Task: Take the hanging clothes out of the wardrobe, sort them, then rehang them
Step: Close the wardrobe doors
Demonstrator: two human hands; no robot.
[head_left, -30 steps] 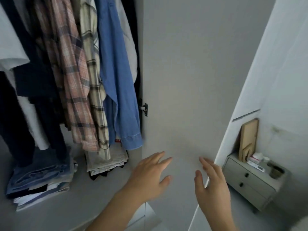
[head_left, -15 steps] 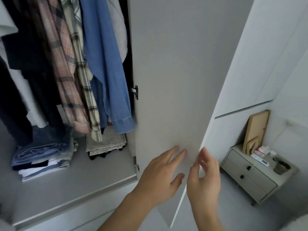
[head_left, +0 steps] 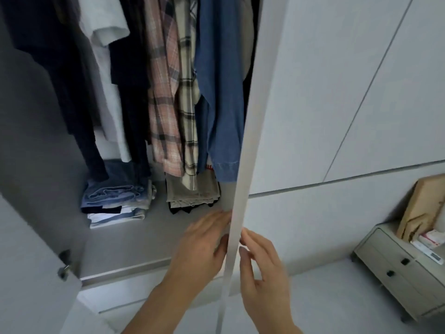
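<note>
Several garments hang in the open wardrobe: a blue denim shirt (head_left: pixel 224 97), a cream plaid shirt (head_left: pixel 189 109), a pink plaid shirt (head_left: pixel 163 104), dark clothes (head_left: pixel 130 56) and a white shirt (head_left: pixel 106 75). The right wardrobe door (head_left: pixel 250 116) stands edge-on in front of me. My left hand (head_left: pixel 204 247) lies with straight fingers against the door's inner face. My right hand (head_left: pixel 262 268) touches the door's outer side near the edge, fingers loosely bent.
Folded clothes (head_left: pixel 118 198) are stacked on the wardrobe shelf (head_left: pixel 134 239), with a beige pile (head_left: pixel 192 194) beside them. The left door (head_left: pixel 29 261) stands open at the lower left. A small drawer cabinet (head_left: pixel 399 263) with a paper bag (head_left: pixel 423 208) stands at the right.
The right door has swung further open and now stands edge-on. My left hand has moved to its inner face, my right hand to its outer side. More of the wardrobe shows.
</note>
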